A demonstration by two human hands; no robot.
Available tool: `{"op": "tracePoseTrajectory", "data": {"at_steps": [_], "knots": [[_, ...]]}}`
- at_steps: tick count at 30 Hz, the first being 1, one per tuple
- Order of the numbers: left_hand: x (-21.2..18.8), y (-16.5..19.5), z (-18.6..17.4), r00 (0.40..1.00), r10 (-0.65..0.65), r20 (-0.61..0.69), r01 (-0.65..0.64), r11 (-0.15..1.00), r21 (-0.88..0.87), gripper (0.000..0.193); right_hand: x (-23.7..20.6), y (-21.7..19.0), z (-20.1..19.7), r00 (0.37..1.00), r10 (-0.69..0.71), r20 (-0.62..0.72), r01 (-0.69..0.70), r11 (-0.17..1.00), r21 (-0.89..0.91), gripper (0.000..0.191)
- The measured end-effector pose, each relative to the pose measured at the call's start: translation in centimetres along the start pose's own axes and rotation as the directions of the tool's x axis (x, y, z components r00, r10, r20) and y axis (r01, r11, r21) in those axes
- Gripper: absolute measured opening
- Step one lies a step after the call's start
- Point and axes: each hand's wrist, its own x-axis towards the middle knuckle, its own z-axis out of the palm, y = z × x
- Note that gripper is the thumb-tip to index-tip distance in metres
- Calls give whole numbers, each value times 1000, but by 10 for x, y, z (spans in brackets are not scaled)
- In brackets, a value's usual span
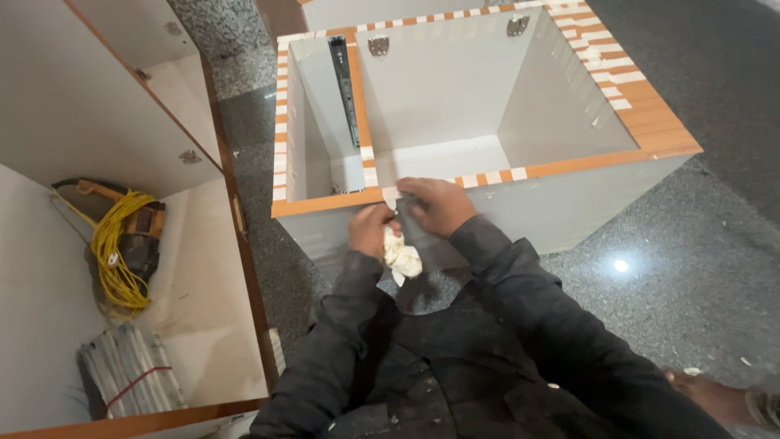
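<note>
Two bare hands close together at the near edge of an open cabinet box (pixel 650 122) lying on its back on the floor. Left hand (pixel 370 230) curled tight around a crumpled white cloth (pixel 403 260), with most of the cloth hanging out just below the grip. Right hand (pixel 439 205) touching the left one, fingers bent over a dark flat thing (pixel 409 224) pinched between the two hands; hard to tell what that thing is. Both hands resting right against the orange-brown front edge of the box, where short bits of white tape (pixel 494 176) sit in a row just past the right hand. Inside the box, up and away from the hands, a black drawer slide (pixel 344 85) on a dividing wall, and two small metal hinge plates (pixel 378 45) near the far edge. Dark jacket sleeves (pixel 520 284) running back from both hands. Far off to the left of the left hand, another open cabinet (pixel 49 114) holding a coil of yellow cord (pixel 118 252) on a power tool, and a bundle of pale strips (pixel 130 370) tied with red string. Speckled dark stone floor (pixel 699 244) all around.
</note>
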Motion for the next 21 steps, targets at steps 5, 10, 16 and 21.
{"op": "tracePoseTrajectory", "data": {"at_steps": [5, 10, 16, 21], "knots": [[-16, 31, -13, 990, -110, 83, 115, 992, -57, 17, 14, -8, 9, 988, -128, -89, 109, 976, -189, 13], [-38, 40, -28, 991, -117, -69, 110, 990, -90, 23, 49, 14, 26, 923, 385, -16, -384, 917, -108, 20], [-49, 36, -38, 989, 143, -31, -145, 986, -81, 21, 74, 47, 38, 685, 713, -152, -703, 701, 122, 23], [-45, 31, -37, 991, 131, 17, -128, 985, -116, 11, 26, -1, 25, 903, 301, -306, -219, 936, 275, 17]]}}
